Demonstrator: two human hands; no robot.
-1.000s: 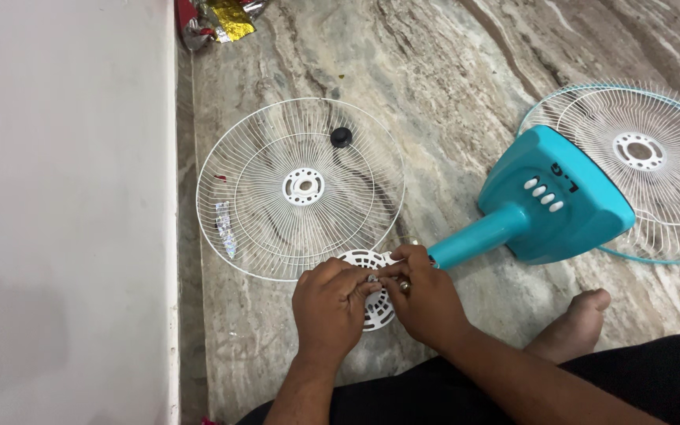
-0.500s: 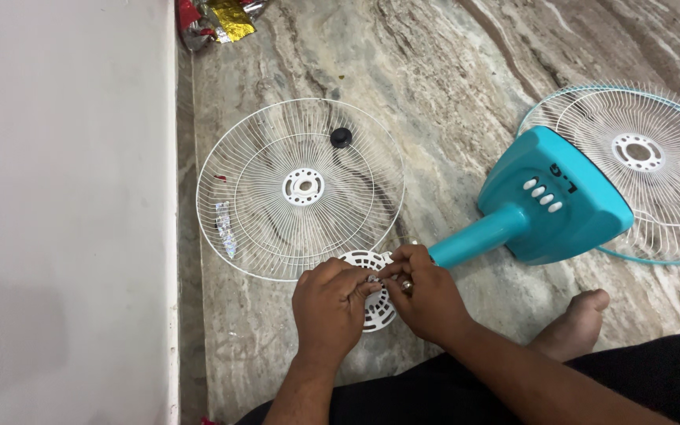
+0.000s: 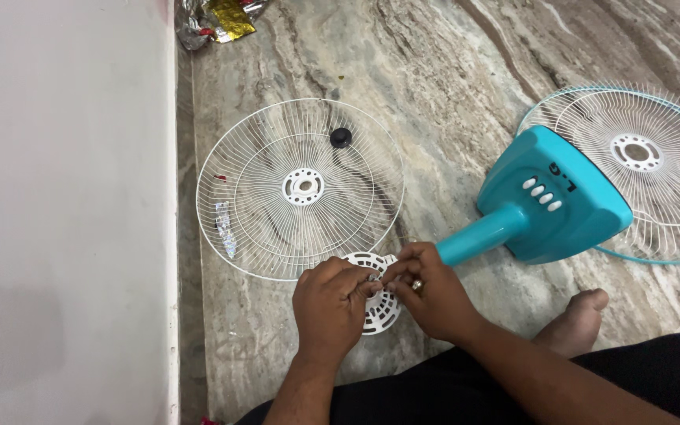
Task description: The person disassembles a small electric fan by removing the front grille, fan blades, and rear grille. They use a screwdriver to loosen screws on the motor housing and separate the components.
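My left hand [image 3: 330, 305] and my right hand [image 3: 425, 293] meet fingertip to fingertip over a small round white slotted fan cover [image 3: 375, 308] lying on the marble floor. Both pinch something tiny between the fingertips, too small to identify. A ring shows on my right hand. Just beyond the hands lies a white wire fan grille [image 3: 301, 187] flat on the floor, with a small black knob [image 3: 341, 137] resting on it. A teal fan base with white buttons [image 3: 552, 201] and its teal stem [image 3: 478, 236] lie to the right of my right hand.
A second wire grille with a teal rim [image 3: 639, 157] lies at the far right, partly under the fan base. A white wall or panel [image 3: 64, 212] fills the left side. Crumpled foil wrappers [image 3: 218, 20] sit at the top. My bare foot [image 3: 576, 319] rests at the lower right.
My right hand has shifted slightly to the right, uncovering more of the white slotted cover. The left hand stays in place.
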